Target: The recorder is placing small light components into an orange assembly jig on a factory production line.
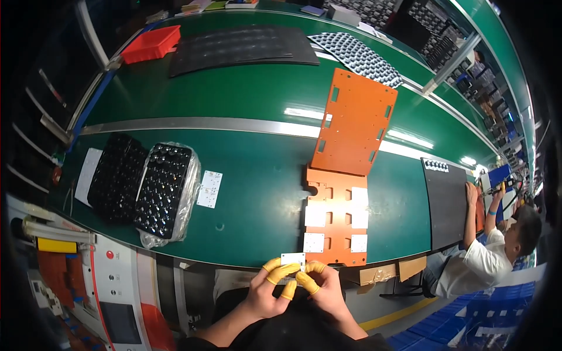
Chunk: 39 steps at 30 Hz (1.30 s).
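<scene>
My left hand point(266, 289) and my right hand point(326, 288) meet at the near edge of the green table, fingertips in yellow finger cots. Together they pinch a small white square board point(293, 258) by its lower edge. Just beyond it lies an orange fixture plate point(335, 214) with several of the same white square boards seated in its pockets. A second, larger orange plate point(355, 120) with slots lies farther back, overlapping the first plate's far end.
Two black moulded trays point(140, 178), one in clear plastic wrap, sit at the left beside a white board panel point(209, 188). A black mat point(446, 202) lies at the right, where another person point(489, 251) sits. A red bin point(151, 44) and black sheets point(243, 45) lie at the back.
</scene>
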Tool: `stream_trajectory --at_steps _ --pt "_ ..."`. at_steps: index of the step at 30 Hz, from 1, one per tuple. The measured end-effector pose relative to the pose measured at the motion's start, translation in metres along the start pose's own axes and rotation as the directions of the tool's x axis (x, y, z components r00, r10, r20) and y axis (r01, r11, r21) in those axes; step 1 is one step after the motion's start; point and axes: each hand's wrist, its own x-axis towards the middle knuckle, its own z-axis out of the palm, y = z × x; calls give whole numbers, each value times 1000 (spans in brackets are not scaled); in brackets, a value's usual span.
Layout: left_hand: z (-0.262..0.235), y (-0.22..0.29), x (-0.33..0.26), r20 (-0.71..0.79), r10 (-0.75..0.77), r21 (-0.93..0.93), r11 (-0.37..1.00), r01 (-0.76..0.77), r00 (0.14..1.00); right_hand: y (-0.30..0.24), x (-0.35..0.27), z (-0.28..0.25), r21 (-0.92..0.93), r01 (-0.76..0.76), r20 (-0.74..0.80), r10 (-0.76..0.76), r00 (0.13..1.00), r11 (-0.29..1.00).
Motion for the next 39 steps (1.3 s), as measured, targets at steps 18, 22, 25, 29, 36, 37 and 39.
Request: stream_trajectory --at_steps 18,22,25,29,36,37,39 --pt "57 -47 84 61 -505 -466 748 472 861 -22 57 10 -741 338 -39 -540 841 580" --pt "72 -81 107 44 -541 -456 737 499 840 -18 93 -2 -804 285 9 -468 884 522" --pt "78 -98 122 -54 -531 -415 782 465 846 -17 114 -6 -811 271 14 -446 895 519" --pt "80 -95 133 26 -596 -542 666 512 802 -16 126 -10 -792 235 -8 -394 919 564" --pt "64 -98 151 415 -761 -419 327 847 499 -1 140 -25 -820 223 -19 -414 910 527" --pt "62 -98 151 406 -769 -397 339 853 494 0 144 -26 -797 244 -10 -416 909 552" --pt "62 -95 151 401 -775 -372 350 860 489 1 146 -29 -774 260 -5 -417 909 577"
